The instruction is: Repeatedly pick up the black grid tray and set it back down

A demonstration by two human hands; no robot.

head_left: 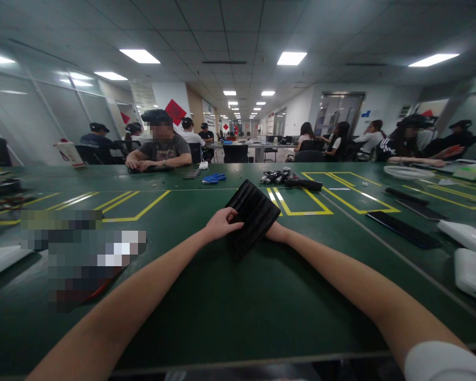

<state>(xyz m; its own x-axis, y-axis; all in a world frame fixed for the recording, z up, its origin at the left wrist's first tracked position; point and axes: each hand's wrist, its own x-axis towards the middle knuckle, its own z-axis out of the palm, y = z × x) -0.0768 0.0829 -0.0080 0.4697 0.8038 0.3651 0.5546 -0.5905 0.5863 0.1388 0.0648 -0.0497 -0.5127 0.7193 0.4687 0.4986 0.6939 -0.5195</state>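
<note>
Because two-sided support apparently steadies it, the black ridged piece (257, 219) is held over the desk (238, 323), inward from its near edge, pinched by the fingers of the left hand (221, 225) and backed by the right hand (277, 233), whose hidden fingers cannot be judged.

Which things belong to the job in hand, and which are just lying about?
In the job:
black ridged object
left hand, gripping it
right hand, partly hidden behind it

Apparently just lying about:
blue item
dark slab
white case, right edge
</note>
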